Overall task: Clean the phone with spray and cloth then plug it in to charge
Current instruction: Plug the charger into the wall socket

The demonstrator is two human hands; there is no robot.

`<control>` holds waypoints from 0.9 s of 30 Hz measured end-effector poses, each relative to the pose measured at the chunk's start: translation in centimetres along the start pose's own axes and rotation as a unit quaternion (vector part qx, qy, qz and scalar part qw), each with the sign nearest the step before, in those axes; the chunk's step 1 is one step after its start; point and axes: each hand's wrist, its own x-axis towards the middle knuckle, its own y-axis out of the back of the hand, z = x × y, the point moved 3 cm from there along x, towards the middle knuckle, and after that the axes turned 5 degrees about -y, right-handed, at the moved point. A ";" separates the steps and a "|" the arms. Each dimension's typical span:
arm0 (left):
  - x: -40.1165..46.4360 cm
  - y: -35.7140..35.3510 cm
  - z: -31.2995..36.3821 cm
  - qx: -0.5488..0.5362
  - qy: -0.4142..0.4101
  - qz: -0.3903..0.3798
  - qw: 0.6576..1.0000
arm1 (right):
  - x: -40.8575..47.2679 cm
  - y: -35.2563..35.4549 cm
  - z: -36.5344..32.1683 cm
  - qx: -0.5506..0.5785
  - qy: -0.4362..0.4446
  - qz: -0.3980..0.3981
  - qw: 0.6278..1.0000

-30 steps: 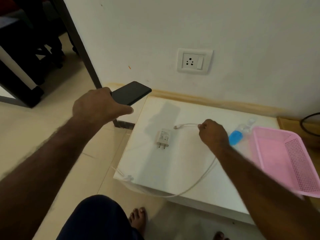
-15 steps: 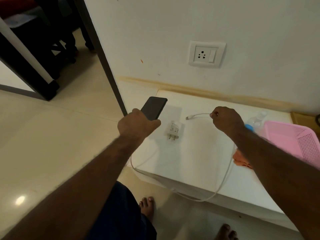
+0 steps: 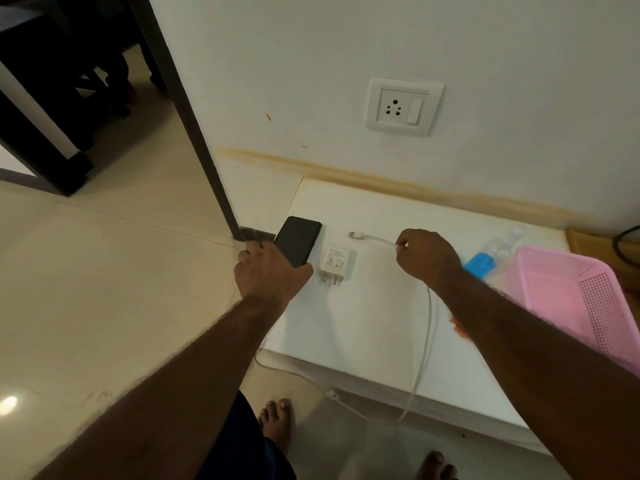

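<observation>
Phone (image 3: 298,240) grasped in left hand (image 3: 268,271) over counter (image 3: 363,327) left edge, long axis pointing toward wall. Right hand (image 3: 427,256) pinches cable (image 3: 372,237); plug tip points left toward phone. Charger (image 3: 336,263) lies between hands, nearer left.

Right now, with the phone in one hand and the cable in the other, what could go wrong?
1. The cable loops off the table edge near the bare feet; a foot could snag it.
2. The left hand holds the phone by its lower end at the table's corner; a slip may drop it to the floor.
3. The adapter lies loose beside the phone and could get knocked off.
</observation>
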 end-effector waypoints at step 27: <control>-1.1 0.6 3.9 -0.066 -0.223 0.086 0.969 | -0.8 0.4 0.6 0.217 -0.150 -0.124 0.957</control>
